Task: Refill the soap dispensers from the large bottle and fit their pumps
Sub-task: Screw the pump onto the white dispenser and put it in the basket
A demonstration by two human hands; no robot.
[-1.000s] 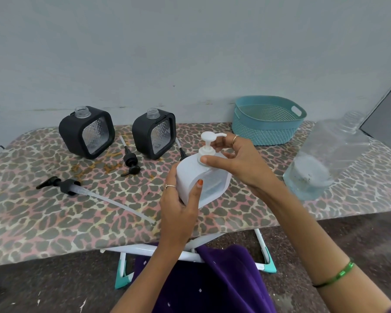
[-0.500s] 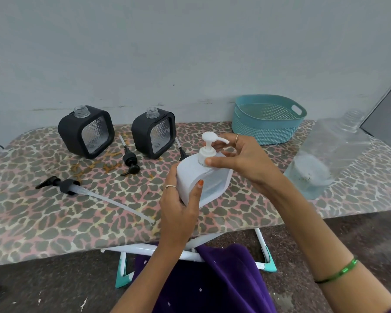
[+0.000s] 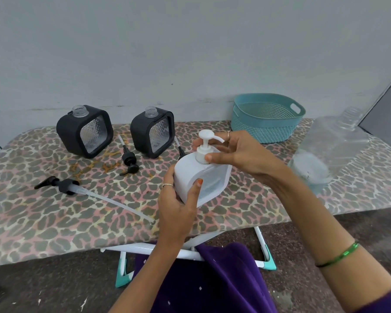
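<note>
My left hand (image 3: pixel 178 204) grips a white square soap dispenser (image 3: pixel 210 177), tilted just above the table's front edge. My right hand (image 3: pixel 235 152) pinches the collar of its white pump (image 3: pixel 205 143), which sits in the neck. Two black dispensers (image 3: pixel 84 132) (image 3: pixel 152 131) stand open-necked at the back. A small black pump (image 3: pixel 129 160) lies between them, and another black pump's tube (image 3: pixel 180 149) shows behind the white dispenser. The large clear bottle (image 3: pixel 325 154) stands uncapped at the right, with a little liquid at its bottom.
A long black pump (image 3: pixel 63 185) with a clear tube lies at the left front on the leopard-print table (image 3: pixel 54 222). A teal basket (image 3: pixel 266 118) stands at the back right. A grey wall runs behind the table.
The white pump's spout has turned from pointing right-back to pointing right-front as my right hand twists its collar. The dispenser stays in my left hand.
</note>
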